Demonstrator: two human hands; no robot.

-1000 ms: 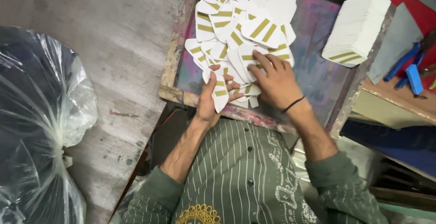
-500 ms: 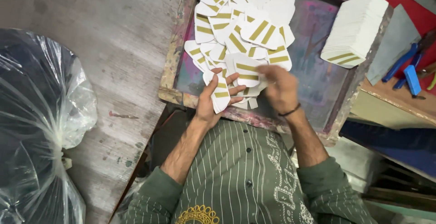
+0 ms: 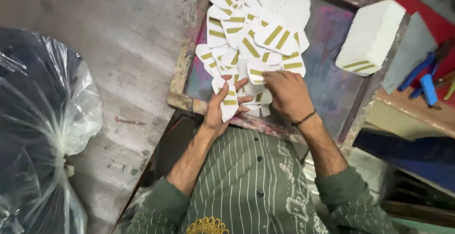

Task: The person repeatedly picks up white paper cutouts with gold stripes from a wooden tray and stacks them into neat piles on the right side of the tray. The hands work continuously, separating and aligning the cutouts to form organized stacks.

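1. Far left I've got a clear plastic bag [image 3: 42, 134] on the floor.
2. Left hand [image 3: 219, 113]: grip clenched around a small stack of white gold-striped cards [image 3: 229, 102].
3. Right hand [image 3: 287, 94]: fingers pressing on the loose card pile [image 3: 256, 35] inside the paint-stained wooden frame [image 3: 182, 68].
4. Neat white card stack [image 3: 372, 37] sits far right.

The left hand [image 3: 219, 110] is turned palm up, with its fingers [image 3: 237, 84] curled a little. The right hand [image 3: 287, 95] lies palm down, just beside it, fingers bent. Both arms reach forward, and the green sleeves are pushed up.
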